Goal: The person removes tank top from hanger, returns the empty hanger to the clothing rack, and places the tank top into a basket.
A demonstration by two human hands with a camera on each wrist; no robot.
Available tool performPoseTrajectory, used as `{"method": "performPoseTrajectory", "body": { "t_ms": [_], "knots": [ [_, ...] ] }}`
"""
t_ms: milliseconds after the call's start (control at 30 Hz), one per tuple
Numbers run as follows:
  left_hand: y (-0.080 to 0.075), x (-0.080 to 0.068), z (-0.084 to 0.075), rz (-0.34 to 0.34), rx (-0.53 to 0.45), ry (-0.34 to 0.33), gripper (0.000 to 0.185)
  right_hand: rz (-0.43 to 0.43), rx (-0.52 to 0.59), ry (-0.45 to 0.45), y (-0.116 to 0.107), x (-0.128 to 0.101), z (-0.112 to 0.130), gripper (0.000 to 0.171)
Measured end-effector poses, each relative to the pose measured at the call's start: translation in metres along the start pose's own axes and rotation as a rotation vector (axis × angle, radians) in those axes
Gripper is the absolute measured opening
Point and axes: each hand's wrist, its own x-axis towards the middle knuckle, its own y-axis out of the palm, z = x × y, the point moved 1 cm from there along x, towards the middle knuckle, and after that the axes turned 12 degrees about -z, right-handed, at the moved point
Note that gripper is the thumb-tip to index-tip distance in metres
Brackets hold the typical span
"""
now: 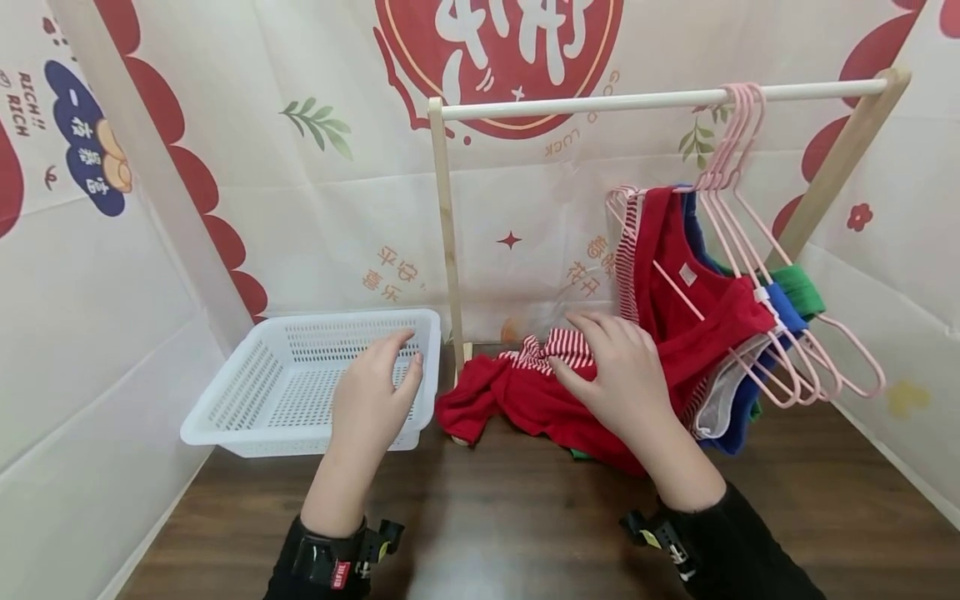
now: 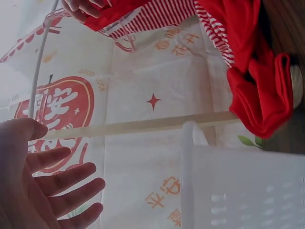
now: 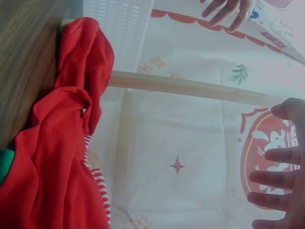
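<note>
My left hand hovers over the right part of a white plastic basket, fingers relaxed and holding nothing. My right hand is held above a crumpled red garment with striped patches, its fingers spread loosely. In the right wrist view the garment lies apart from that hand. To its right, a red sleeveless top with striped lining hangs among several pink hangers. Blue and green clothes show behind it. Whether the red pieces join is hidden by my right hand.
The hangers hook over the right end of a white rail. Wooden posts support this rail at both ends. Printed cloth walls enclose the back and sides. The surface below is brown wood.
</note>
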Motion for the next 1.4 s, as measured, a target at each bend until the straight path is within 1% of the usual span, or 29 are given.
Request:
{"method": "performPoseTrajectory", "body": {
  "t_ms": [300, 400, 600, 833, 933, 1133, 1267, 1400],
  "knots": [
    [-0.006, -0.009, -0.006, -0.051, -0.034, -0.019, 0.037, -0.003, 0.015, 0.036, -0.017, -0.007, 0.010, 0.053],
    [-0.008, -0.011, -0.008, -0.064, -0.042, -0.007, 0.036, 0.011, 0.019, 0.049, -0.022, -0.009, 0.013, 0.051],
    [-0.013, -0.014, -0.012, -0.071, -0.053, 0.018, 0.035, 0.039, 0.019, 0.068, -0.030, -0.011, 0.017, 0.050],
    [-0.015, -0.015, -0.015, -0.073, -0.065, 0.025, 0.035, 0.039, 0.014, 0.078, -0.042, -0.010, 0.017, 0.051],
    [-0.016, -0.015, -0.016, -0.074, -0.071, 0.029, 0.036, 0.014, 0.017, 0.086, -0.048, -0.008, 0.016, 0.053],
    [-0.018, -0.014, -0.019, -0.083, -0.067, 0.053, 0.035, -0.078, -0.014, 0.082, -0.058, -0.005, 0.015, 0.057],
    [-0.021, -0.015, -0.022, -0.087, -0.060, 0.060, 0.034, -0.142, -0.027, 0.082, -0.068, -0.004, 0.017, 0.054],
    [-0.024, -0.015, -0.024, -0.090, -0.060, 0.064, 0.035, -0.220, -0.032, 0.053, -0.078, -0.004, 0.020, 0.052]
  ]
}}
